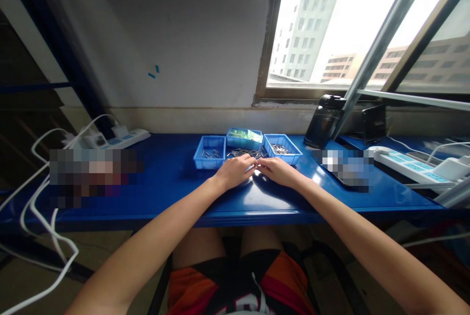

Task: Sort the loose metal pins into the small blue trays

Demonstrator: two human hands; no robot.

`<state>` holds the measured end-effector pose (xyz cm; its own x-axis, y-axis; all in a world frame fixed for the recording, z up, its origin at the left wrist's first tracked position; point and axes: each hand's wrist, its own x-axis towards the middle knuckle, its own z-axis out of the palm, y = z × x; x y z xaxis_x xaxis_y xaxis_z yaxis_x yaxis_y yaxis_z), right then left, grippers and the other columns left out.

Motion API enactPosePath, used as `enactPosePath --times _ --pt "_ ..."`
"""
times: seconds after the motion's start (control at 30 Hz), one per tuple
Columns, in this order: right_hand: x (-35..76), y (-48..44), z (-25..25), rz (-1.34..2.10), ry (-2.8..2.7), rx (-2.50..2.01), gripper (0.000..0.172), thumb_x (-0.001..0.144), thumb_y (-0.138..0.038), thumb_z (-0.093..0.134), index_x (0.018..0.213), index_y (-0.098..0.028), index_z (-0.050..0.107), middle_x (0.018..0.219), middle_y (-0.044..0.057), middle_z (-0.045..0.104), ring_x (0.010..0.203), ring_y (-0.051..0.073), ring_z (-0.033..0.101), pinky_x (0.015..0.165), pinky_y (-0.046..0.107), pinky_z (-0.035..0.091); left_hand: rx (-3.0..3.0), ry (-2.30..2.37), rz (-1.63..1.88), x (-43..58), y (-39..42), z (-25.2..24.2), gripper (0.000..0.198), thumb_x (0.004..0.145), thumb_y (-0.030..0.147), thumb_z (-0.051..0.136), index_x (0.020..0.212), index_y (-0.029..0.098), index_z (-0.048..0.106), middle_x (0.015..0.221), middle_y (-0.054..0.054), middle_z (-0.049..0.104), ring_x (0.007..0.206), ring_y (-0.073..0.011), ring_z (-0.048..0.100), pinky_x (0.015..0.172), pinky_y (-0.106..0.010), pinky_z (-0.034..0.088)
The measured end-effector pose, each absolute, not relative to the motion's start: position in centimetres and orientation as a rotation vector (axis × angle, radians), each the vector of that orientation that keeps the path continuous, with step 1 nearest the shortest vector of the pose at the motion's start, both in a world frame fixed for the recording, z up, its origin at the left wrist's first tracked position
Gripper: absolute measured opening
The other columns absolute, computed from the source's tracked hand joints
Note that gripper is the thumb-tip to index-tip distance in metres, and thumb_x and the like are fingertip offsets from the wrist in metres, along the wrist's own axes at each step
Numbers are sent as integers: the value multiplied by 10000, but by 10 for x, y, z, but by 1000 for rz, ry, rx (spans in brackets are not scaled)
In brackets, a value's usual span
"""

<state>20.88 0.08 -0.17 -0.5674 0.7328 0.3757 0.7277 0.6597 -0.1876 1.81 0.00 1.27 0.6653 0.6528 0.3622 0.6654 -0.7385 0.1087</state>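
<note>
My left hand and my right hand meet fingertip to fingertip low over the blue table. The fingers of both are pinched together; whatever lies between them is too small and hidden to make out. Just beyond my fingers is a loose pile of thin dark metal pieces. To its left stands a blue tray with a few slim pieces in it. Another blue tray, on the right, holds many short shiny pieces. Behind the pile, a green-and-clear packet lies in a third blue tray.
A black bottle stands at the back right, near a metal pole. Power strips with white cables sit at both ends of the table. A blurred-out flat item lies right, and a pixelated patch covers things on the left.
</note>
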Motion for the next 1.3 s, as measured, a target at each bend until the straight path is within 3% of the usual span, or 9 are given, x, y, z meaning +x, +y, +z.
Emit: enactPosePath --times 0.3,0.43,0.73,1.0,1.3 --pt "208 -3 4 -4 -2360 -1269 250 889 -338 397 952 -199 595 734 36 653 634 144 583 576 223 375 -2787 -1290 -523 19 -3 16 170 831 289 432 952 209 521 822 -27 639 768 -183 619 676 -256 464" --pt "207 -5 7 18 -2311 -1243 319 911 -379 335 956 -193 591 702 32 640 622 136 576 596 226 388 -2759 -1330 -474 19 -1 14 193 854 318 409 955 209 532 882 -45 647 801 -194 623 685 -262 466" --pt "207 -4 4 -11 -2447 -1189 236 894 -309 383 965 -197 577 733 33 644 618 132 570 579 217 368 -2798 -1252 -484 17 5 9 245 888 338 372 1012 227 552 961 -39 630 867 -184 614 700 -244 463" --pt "209 -1 3 -88 -2390 -1373 215 891 -294 388 969 -197 562 695 28 639 625 151 579 566 220 349 -2791 -1288 -451 17 7 5 222 881 324 372 907 196 552 948 -61 642 845 -203 620 689 -270 470" --pt "209 -2 4 -18 -2421 -1391 247 896 -346 389 992 -191 556 703 30 641 623 142 574 568 215 343 -2754 -1309 -468 17 8 5 190 891 303 354 955 196 497 934 -57 647 823 -217 632 663 -281 480"
